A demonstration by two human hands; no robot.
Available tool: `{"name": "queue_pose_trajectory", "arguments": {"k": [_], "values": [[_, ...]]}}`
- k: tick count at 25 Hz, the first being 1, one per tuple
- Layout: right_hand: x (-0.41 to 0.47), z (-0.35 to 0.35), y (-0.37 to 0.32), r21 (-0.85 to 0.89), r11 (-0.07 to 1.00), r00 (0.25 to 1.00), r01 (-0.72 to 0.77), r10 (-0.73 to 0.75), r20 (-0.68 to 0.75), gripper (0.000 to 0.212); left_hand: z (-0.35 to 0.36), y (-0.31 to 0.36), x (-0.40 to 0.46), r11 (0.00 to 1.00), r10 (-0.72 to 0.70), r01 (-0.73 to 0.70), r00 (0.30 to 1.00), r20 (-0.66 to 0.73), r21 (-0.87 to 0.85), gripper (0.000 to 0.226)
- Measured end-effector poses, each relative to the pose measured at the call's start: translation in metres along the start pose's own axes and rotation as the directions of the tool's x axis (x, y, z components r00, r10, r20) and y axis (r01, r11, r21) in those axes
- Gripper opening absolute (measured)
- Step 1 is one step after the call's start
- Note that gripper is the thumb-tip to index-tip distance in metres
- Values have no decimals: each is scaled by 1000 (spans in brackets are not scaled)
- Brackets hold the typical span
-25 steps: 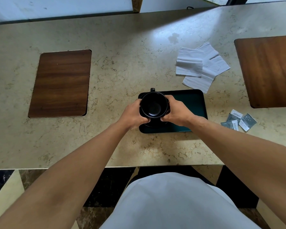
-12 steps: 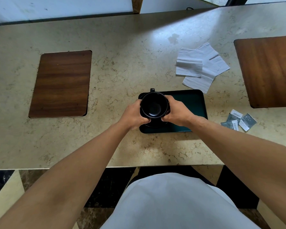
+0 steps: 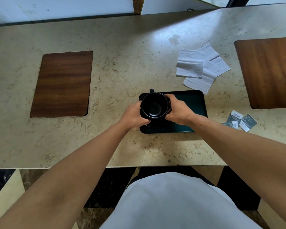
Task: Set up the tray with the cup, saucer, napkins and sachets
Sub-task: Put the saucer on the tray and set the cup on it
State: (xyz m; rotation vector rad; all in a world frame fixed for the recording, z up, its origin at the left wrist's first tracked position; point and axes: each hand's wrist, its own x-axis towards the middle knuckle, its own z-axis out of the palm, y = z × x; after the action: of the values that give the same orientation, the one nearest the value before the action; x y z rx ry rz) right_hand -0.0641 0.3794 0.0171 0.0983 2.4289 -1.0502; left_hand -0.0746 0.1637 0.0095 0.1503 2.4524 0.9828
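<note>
Cup: the black cup (image 3: pixel 155 106) sits upright over the left end of the tray, mouth facing up, its small handle pointing away from the person toward the far edge.
Saucer: a black saucer (image 3: pixel 157 124) shows as a dark rim under the cup's near side — whether the cup rests fully on it cannot be told.
Left hand: the left hand (image 3: pixel 133 116) wraps the cup's left side, fingers curled against its wall.
Right hand: the right hand (image 3: pixel 177 109) grips the cup's right side, fingers bent round the rim and wall.
Tray: the dark green tray (image 3: pixel 193 104) lies flat on the surface near the front edge, its right half bare.
Napkins: white napkins (image 3: pixel 201 66) lie in a loose, overlapping pile beyond the tray's far right corner — on the surface, not on the tray.
Sachets: a few small sachets (image 3: pixel 241 121) lie scattered just right of the tray, also on the surface.
Surface: the beige marbled surface (image 3: pixel 122 47) carries everything.
Wooden panels: one dark wooden panel (image 3: pixel 63 83) lies well to the left, another wooden panel (image 3: pixel 267 71) at the far right.
</note>
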Motion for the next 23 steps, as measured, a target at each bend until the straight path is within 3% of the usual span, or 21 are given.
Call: {"name": "queue_pose_trajectory", "arguments": {"k": [5,10,13,17,23], "values": [[5,-5,2,55,998,1000,-11,11,4,76,-5,-2,-6,998,-33,34,999,12,-57,57],[3,-4,8,318,942,992,-105,120,-27,60,-13,7,6,991,-110,103,991,-72,-90,52],[-2,2,10,411,901,987,-141,160,-12,55,-18,20,19,994,-78,68,991,-111,-86,68],[-7,12,8,481,859,983,-175,180,36,54,-19,37,30,997,15,-15,1000,1,-79,99],[-7,11,4,532,830,980,-166,201,-8,48,-23,31,33,999,43,-42,997,63,-14,94]]}}
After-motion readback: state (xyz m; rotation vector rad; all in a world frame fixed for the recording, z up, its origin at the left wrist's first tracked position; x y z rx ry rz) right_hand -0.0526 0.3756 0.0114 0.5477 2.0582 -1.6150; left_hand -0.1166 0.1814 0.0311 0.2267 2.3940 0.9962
